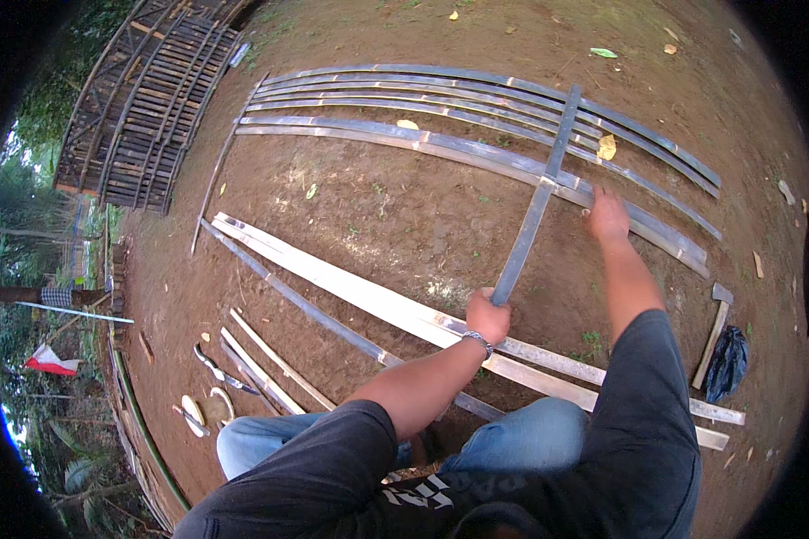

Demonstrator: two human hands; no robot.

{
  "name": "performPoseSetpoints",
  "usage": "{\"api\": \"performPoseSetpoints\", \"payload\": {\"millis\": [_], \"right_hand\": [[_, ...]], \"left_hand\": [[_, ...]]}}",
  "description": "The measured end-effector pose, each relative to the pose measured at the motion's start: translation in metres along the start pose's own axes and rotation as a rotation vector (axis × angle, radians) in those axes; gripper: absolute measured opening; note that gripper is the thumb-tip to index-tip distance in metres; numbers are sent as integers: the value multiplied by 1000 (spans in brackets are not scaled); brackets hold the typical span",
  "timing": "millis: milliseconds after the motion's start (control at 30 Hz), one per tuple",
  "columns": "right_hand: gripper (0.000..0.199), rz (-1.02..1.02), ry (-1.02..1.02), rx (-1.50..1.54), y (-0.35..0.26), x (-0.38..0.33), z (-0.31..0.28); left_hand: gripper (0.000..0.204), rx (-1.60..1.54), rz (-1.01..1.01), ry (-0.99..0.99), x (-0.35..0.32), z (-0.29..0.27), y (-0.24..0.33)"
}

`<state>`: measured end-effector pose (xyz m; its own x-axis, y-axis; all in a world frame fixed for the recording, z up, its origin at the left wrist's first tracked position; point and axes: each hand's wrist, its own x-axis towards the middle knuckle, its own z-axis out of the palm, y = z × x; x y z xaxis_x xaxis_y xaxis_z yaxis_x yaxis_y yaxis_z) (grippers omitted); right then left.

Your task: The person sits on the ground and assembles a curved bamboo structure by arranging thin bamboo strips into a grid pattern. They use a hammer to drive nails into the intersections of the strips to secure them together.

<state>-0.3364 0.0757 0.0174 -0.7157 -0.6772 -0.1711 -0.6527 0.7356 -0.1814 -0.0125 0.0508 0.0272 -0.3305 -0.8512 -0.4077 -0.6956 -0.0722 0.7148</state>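
Observation:
A dark bamboo slat [523, 244] lies crosswise over long bamboo slats on the bare soil. My left hand [488, 316] is closed round its near end. Farther right, my right hand [608, 216] grips the edge of a long, broad bamboo slat [661, 235], just right of the crossing; its fingertips are partly hidden. Beyond that, several narrower slats [404, 85] run roughly parallel under the crosspiece's far end. A thin dark strip [214, 184] crosses their left ends. Pale split bamboo lengths [351, 287] stretch beneath my left wrist, beside a darker slat [306, 305] nearer my knees.
A hatchet [715, 337] and a crumpled black plastic bag [726, 364] lie at the right. Left of my knees are a curved blade [225, 368], loose sticks [261, 368] and a round pale object [192, 410]. A bamboo structure [162, 108] stands at the far left.

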Motion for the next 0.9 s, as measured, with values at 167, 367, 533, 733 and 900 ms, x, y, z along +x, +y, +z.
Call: {"api": "performPoseSetpoints", "payload": {"millis": [167, 367, 533, 733, 900], "right_hand": [[57, -91, -178, 85, -9, -75, -36], [54, -221, -504, 261, -11, -198, -31], [46, -230, -492, 206, 2, -277, 31], [43, -176, -453, 251, -14, -283, 23], [34, -241, -438, 246, -1, -271, 19]], "left_hand": [[31, -72, -61, -60, 20, 18, -34], [52, 344, 91, -295, 39, -4, -52], [60, 208, 126, -427, 22, -23, -21], [56, 364, 502, -73, -33, -70, -63], [59, 336, 300, 309, -35, -104, -126]]}}
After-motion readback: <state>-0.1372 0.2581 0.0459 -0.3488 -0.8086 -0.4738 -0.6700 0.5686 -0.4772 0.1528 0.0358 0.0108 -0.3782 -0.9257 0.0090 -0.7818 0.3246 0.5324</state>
